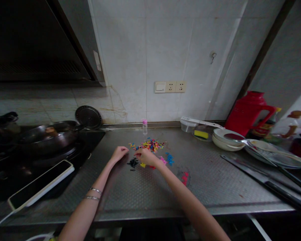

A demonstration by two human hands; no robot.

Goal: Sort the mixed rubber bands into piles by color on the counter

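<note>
A mixed heap of tiny coloured pieces [152, 145], perhaps small rubber bands, lies on the metal countertop. Nearer to me are separate little clusters: black [133, 163], yellow [142, 165], pink [163, 160] and blue [170, 158]; a red one [152, 167] is partly hidden by my right wrist. My right hand [145, 156] is over the front of the heap, fingertips pinched just above the black cluster; anything in them is too small to name. Left of the pieces, my left hand [119, 154] rests low with fingers curled together, and their contents cannot be made out.
Behind the heap stands a small clear bottle with a pink cap [144, 127]. A phone [41, 185] and a pan [48, 137] are on the left. To the right are a yellow sponge [201, 134], stacked bowls [227, 144], a long knife [251, 172] and a red thermos [248, 112].
</note>
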